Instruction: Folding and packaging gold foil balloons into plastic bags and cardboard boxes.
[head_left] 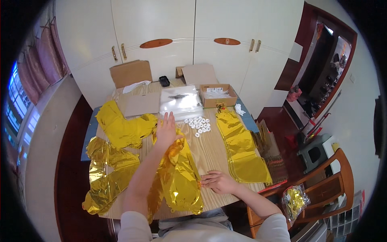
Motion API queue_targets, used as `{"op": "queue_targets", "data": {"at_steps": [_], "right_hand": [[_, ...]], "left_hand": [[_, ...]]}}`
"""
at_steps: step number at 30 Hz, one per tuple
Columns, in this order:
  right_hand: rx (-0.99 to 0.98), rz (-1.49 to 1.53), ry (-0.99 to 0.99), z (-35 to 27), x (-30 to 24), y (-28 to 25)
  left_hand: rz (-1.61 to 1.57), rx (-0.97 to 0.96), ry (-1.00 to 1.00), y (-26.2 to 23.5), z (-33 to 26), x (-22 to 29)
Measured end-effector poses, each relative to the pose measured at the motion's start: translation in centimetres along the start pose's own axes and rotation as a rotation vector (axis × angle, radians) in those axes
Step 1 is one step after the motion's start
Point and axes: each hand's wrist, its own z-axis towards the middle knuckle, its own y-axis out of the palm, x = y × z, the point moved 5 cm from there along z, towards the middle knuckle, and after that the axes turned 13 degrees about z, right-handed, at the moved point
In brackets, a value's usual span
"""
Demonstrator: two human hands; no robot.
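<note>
A flat gold foil balloon (181, 177) lies lengthwise in front of me on the wooden table. My left hand (165, 132) rests on its far end, fingers stretched out and somewhat apart. At the balloon's right edge is my right hand (219, 182), its fingertips drawn together on the foil; the exact grip is small and partly hidden. More flat gold foil balloons lie around it: a curved one (125, 127) at the far left, another (111, 173) at the near left, and a long one (242, 147) to the right.
Several white rings (197, 125) lie beyond the middle balloon. Behind them are clear plastic bags (180, 101), an open cardboard box (219, 103) and a black container (164, 81). A wooden chair (340, 173) with a bag of gold foil (296, 200) stands at the right.
</note>
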Motion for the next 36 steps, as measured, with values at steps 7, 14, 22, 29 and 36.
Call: {"op": "queue_targets", "data": {"at_steps": [7,14,22,29,36], "right_hand": [[0.040,0.180,0.014,-2.9,-0.4,-0.6],[0.251,0.161,0.262,2.1,2.7,-2.0],[0.154,-0.148,0.352,4.1,5.8,0.0],[0.170,-0.207,0.348,4.1,5.6,0.2],[0.181,-0.213,0.342,4.2,5.4,0.1]], "left_hand": [[-0.271,-0.062,0.211,-3.1,-14.9,-4.4],[-0.574,-0.244,0.200,-2.6,-22.5,-4.0],[-0.450,-0.163,0.245,-1.8,-22.1,-1.1],[-0.420,-0.174,0.279,-2.4,-21.8,-0.4],[-0.462,-0.175,0.313,-2.4,-21.4,0.4]]}}
